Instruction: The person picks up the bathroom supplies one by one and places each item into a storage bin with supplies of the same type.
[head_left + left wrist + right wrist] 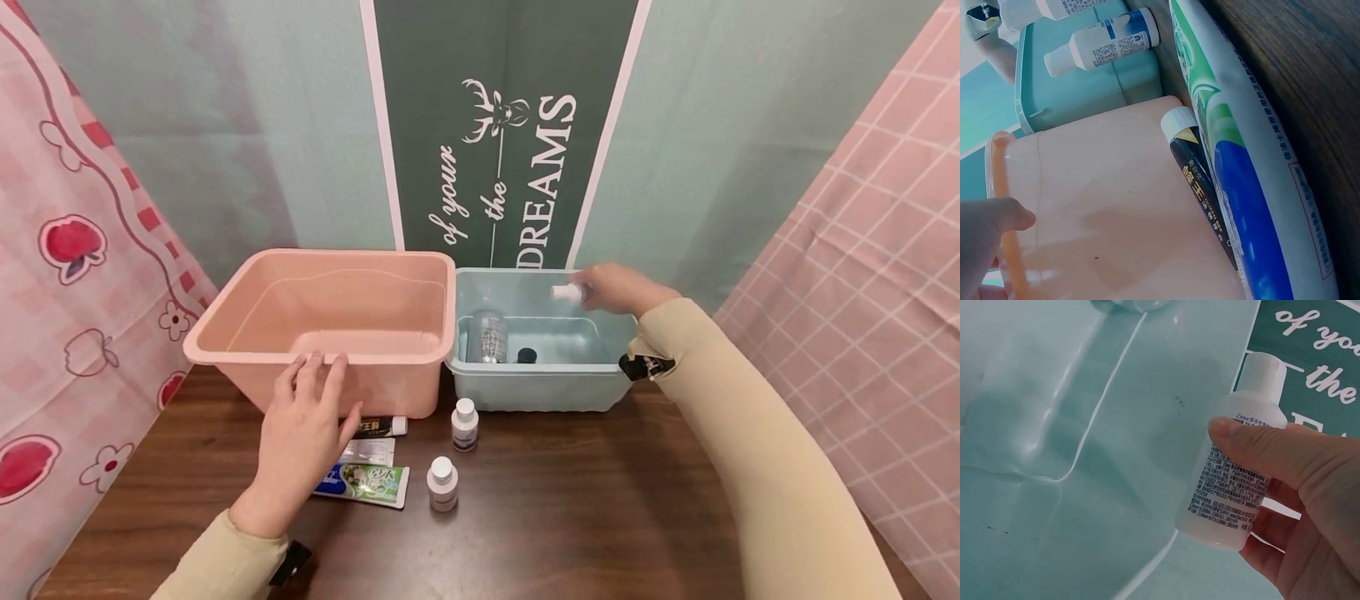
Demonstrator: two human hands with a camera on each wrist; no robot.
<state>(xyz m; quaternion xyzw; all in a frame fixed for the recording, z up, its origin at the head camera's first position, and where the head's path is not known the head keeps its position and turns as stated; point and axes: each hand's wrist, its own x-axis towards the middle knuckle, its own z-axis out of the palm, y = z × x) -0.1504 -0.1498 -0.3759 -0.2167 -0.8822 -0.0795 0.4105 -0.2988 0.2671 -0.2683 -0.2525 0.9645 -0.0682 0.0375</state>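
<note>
My right hand [618,287] holds a small white Dove bottle [1235,469] above the back of the blue bin [540,387], thumb across its printed label. Inside that bin lie a clear bottle [487,337] and something with a round black top [527,356]. My left hand [300,433] rests its fairly straight fingers on the front rim of the pink bin [318,358]. Beneath this hand, partly covered, are a green, blue and white toothpaste tube [367,483], a pale packet [369,452] and a black tube with a white cap [1194,169].
Two white bottles stand on the brown wooden table [540,508]: one bottle [465,427] by the blue bin, the other bottle [442,485] nearer me. The bins stand side by side against a green printed curtain [510,125]. Pink cloths [75,317] hang at both sides.
</note>
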